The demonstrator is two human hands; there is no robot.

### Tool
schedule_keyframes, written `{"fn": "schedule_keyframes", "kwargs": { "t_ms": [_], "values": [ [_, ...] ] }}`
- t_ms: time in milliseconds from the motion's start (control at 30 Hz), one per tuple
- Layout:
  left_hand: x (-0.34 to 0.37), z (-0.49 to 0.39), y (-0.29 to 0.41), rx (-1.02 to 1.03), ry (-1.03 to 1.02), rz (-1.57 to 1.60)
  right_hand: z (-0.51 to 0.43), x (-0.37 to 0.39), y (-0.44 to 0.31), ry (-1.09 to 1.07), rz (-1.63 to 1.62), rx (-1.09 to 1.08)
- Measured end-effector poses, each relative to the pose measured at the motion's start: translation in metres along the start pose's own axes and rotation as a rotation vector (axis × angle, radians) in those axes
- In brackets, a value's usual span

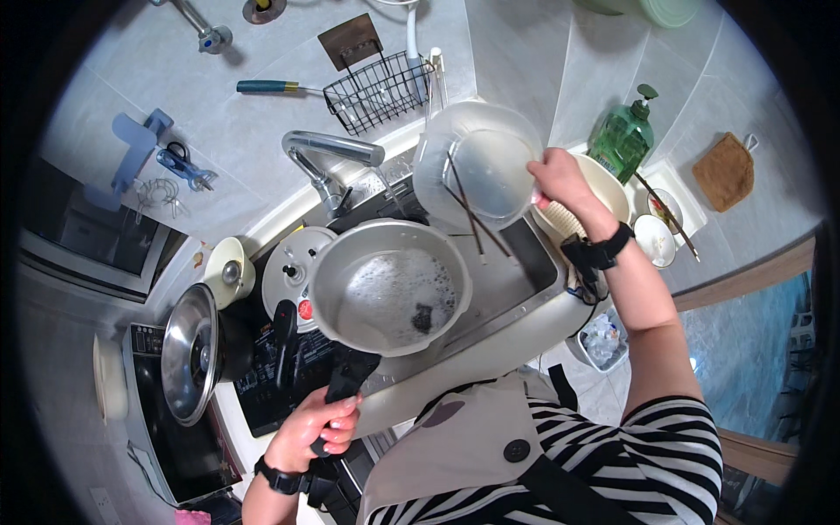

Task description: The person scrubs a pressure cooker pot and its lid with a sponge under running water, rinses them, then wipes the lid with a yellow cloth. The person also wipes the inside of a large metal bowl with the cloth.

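My left hand (314, 430) grips the black handle (351, 377) of a metal pressure cooker pot (392, 341). The pot is over the left part of the sink and holds cloudy, sudsy water with a dark scouring pad (422, 317) in it. My right hand (566, 178) has hold of a translucent plastic container (446, 125) at its right side, tipped above the sink. Dark chopsticks (489, 226) cross at the container's lower edge; whether they lie in it or show through it, I cannot tell. A thin stream runs from the faucet (348, 146) behind the pot.
The pot's lid (272, 285) rests on a black cooktop (252, 407) left of the sink (472, 308). Nearby stand a steel-lidded pan (190, 354) and a cream bowl (220, 266). A cream basin (607, 177), green pump bottle (622, 138) and small bowls (654, 239) are on the right.
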State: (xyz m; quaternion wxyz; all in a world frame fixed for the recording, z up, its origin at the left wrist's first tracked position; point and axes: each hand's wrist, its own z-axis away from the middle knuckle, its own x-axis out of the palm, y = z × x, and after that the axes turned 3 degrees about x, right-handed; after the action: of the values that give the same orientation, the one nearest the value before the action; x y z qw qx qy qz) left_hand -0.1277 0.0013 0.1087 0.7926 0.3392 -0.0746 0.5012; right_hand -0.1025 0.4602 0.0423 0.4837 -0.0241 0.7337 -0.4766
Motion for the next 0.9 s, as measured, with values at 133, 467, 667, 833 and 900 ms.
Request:
{"fn": "schedule_keyframes", "kwargs": {
  "t_ms": [133, 467, 667, 833, 900],
  "values": [
    [0.005, 0.032, -0.003, 0.042, 0.073, -0.015, -0.01, 0.043, 0.004, -0.193, -0.092, 0.172],
    [0.015, 0.051, 0.01, 0.059, 0.241, -0.079, -0.022, 0.227, 0.118, -0.873, 0.122, 0.033],
    [0.029, 0.045, 0.024, 0.022, 0.301, -0.104, 0.019, 0.209, 0.093, -0.926, 0.189, -0.115],
    [0.042, 0.034, 0.037, -0.033, 0.337, -0.197, 0.036, 0.164, 0.022, -0.324, 0.156, -0.223],
    [0.047, 0.028, 0.042, -0.064, 0.35, -0.261, 0.044, 0.154, -0.002, -0.379, -0.119, -0.43]
  ]
}}
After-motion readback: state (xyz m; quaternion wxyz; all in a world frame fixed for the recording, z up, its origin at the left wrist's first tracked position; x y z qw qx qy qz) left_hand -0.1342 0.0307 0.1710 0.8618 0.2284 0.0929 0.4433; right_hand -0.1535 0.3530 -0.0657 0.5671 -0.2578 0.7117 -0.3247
